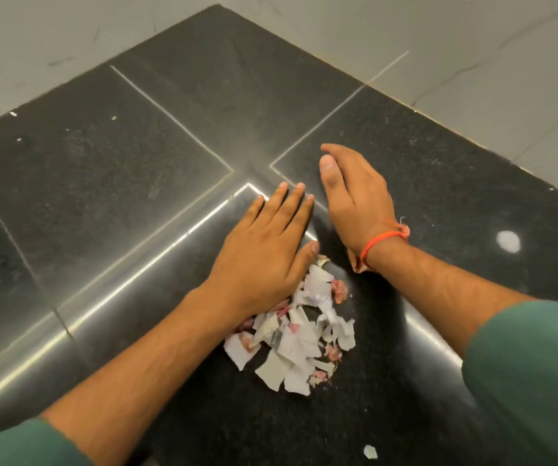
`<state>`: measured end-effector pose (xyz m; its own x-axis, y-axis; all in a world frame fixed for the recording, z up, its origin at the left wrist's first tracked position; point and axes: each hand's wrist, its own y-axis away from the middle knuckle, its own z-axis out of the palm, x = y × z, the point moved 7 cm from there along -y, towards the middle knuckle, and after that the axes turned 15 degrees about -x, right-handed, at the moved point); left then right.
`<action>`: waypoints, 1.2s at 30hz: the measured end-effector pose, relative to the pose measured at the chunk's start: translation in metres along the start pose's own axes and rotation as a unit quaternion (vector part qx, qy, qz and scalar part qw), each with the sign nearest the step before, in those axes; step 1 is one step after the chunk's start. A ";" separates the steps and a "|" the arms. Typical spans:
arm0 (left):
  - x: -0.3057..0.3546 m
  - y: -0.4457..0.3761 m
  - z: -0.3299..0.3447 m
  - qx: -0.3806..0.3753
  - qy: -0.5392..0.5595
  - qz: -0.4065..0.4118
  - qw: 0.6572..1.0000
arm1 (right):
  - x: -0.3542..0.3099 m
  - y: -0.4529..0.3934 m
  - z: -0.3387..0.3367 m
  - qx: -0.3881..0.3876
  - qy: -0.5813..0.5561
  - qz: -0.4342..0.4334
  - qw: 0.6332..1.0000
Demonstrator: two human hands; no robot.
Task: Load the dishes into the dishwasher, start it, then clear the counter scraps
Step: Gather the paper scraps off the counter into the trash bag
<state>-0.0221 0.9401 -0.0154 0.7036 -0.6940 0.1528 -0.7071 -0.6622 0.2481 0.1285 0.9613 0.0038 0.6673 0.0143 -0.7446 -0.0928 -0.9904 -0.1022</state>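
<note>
A heap of scraps [299,334], white paper bits and pinkish pieces, is lying on the dark counter [102,183] toward its near edge. The left hand [264,243] is resting flat with fingers straight, its heel touching the heap's far left side. The right hand [354,196] is standing on edge beyond the heap, fingers gently curved, holding nothing. One stray scrap [370,452] is sitting apart at the near edge.

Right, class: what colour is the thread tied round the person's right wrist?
Orange-red, seen in the head view: the thread circles the right wrist.
</note>
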 end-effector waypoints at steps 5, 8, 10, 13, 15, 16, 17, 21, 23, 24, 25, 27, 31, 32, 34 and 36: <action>0.057 0.025 0.009 -0.009 0.007 0.038 0.999 | -0.002 0.004 -0.009 0.018 -0.031 -0.008 0.999; 0.069 0.037 0.004 0.024 0.120 0.076 0.990 | -0.005 0.006 -0.010 0.007 -0.038 0.021 0.999; 0.056 0.050 -0.005 0.091 0.293 0.038 0.951 | -0.008 0.006 -0.008 -0.026 -0.026 0.030 0.999; 0.026 0.077 -0.018 0.197 0.384 -0.056 0.900 | -0.009 0.018 -0.007 -0.100 -0.054 0.038 0.993; 0.004 0.094 -0.016 0.227 0.372 -0.109 0.893 | -0.012 0.037 -0.007 -0.160 -0.072 0.029 0.984; -0.008 0.102 -0.012 0.225 0.366 -0.135 0.893 | -0.016 0.050 -0.006 -0.197 -0.057 0.015 0.979; -0.016 0.109 -0.006 0.209 0.357 -0.156 0.897 | -0.019 0.064 -0.003 -0.234 -0.033 -0.005 0.972; 0.012 0.116 0.020 0.064 0.173 -0.153 0.971 | -0.024 0.129 0.003 -0.313 -0.012 -0.049 0.948; 0.045 0.114 0.028 0.022 0.127 -0.090 0.988 | -0.030 0.158 0.005 -0.326 -0.028 -0.067 0.942; 0.058 0.114 0.030 0.011 0.125 -0.058 0.990 | -0.033 0.169 0.005 -0.327 -0.044 -0.072 0.941; 0.065 0.114 0.031 0.008 0.137 -0.033 0.990 | -0.035 0.177 0.004 -0.320 -0.069 -0.070 0.942; 0.064 0.114 0.028 0.029 0.193 -0.014 0.981 | -0.034 0.182 -0.002 -0.282 -0.124 -0.057 0.950; 0.049 0.119 0.020 0.100 0.286 -0.053 0.952 | -0.032 0.157 -0.015 -0.204 -0.082 -0.052 0.974; 0.045 0.120 0.020 0.116 0.305 -0.070 0.943 | -0.033 0.145 -0.015 -0.203 -0.047 -0.055 0.977; 0.039 0.121 0.020 0.137 0.327 -0.100 0.930 | -0.038 0.124 -0.004 -0.248 0.036 -0.058 0.966; 0.037 0.120 0.021 0.138 0.323 -0.107 0.930 | -0.041 0.116 0.014 -0.318 0.128 -0.071 0.937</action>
<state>-0.0825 0.8286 -0.0002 0.6626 -0.2821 0.6938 -0.4740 -0.8752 0.0969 0.0794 0.8473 0.0133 0.8022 0.1998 -0.5626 0.4154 -0.8636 0.2857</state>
